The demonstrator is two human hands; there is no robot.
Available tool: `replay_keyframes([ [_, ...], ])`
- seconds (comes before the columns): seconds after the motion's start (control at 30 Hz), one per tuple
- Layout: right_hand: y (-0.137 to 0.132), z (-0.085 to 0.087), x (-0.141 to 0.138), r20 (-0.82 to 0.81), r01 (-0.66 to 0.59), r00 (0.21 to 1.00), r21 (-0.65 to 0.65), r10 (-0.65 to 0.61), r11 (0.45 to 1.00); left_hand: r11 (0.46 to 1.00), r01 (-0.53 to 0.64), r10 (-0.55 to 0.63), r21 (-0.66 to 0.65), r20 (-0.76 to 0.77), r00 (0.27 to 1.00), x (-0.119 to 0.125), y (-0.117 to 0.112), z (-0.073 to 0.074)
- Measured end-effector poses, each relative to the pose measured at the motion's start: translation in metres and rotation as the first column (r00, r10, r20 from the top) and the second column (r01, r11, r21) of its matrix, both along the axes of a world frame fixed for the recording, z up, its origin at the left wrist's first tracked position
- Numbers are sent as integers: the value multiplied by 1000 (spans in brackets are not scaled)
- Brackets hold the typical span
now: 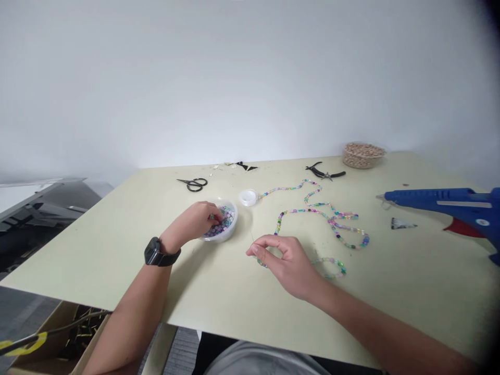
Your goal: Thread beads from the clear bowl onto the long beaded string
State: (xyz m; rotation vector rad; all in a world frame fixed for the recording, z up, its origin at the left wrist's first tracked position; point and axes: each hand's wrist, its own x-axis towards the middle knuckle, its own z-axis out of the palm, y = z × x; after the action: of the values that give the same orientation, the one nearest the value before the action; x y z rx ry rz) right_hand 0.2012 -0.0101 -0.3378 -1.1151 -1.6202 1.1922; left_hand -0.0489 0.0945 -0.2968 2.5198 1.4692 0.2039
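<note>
My left hand (195, 221), with a black watch on its wrist, reaches into a small clear bowl of coloured beads (228, 225), its fingertips pinched among the beads. My right hand (285, 260) rests on the pale green table (117, 245), thumb and forefinger pinched on the end of a long string of coloured beads (332, 219). The strand winds away across the table to the right and back towards a white lid (248, 197).
Black scissors (193, 183) and pliers (324, 172) lie at the table's far side. A tub of tan beads (363, 154) stands at the back right. A blue glue gun (449, 204) lies at the right edge. A cardboard box (58, 338) sits below left.
</note>
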Motion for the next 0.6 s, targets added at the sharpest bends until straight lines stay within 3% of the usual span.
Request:
replay_keyframes([
  [0.6,1,1,0,5,0,1000,-1,0,1000,996,-33,30,-82,-33,999,1,2,-2],
])
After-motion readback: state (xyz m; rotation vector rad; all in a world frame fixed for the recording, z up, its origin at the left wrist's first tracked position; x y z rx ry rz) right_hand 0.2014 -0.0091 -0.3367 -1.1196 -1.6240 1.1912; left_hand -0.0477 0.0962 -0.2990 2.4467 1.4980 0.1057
